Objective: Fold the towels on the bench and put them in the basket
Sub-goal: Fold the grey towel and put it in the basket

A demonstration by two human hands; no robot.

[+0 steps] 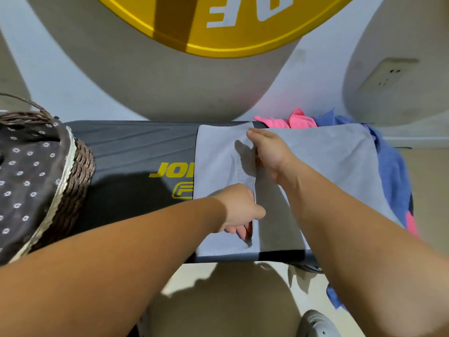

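A grey towel (pixel 323 156) lies spread across the black bench (pixel 131 152), with its left part folded over as a flap (pixel 216 152). My left hand (pixel 239 207) pinches the near edge of that flap, fingers tucked under the cloth. My right hand (pixel 267 154) grips the flap's edge farther back. A blue towel (pixel 391 171) and a pink towel (pixel 289 122) lie bunched at the bench's right end, partly under the grey one. The woven basket (pixel 80 171), lined with dark flowered cloth, stands on the bench's left end.
A wall with a socket plate (pixel 386 76) runs behind the bench. A big yellow sign (pixel 218 23) hangs overhead. Part of a grey shoe (pixel 315 324) shows on the floor below.
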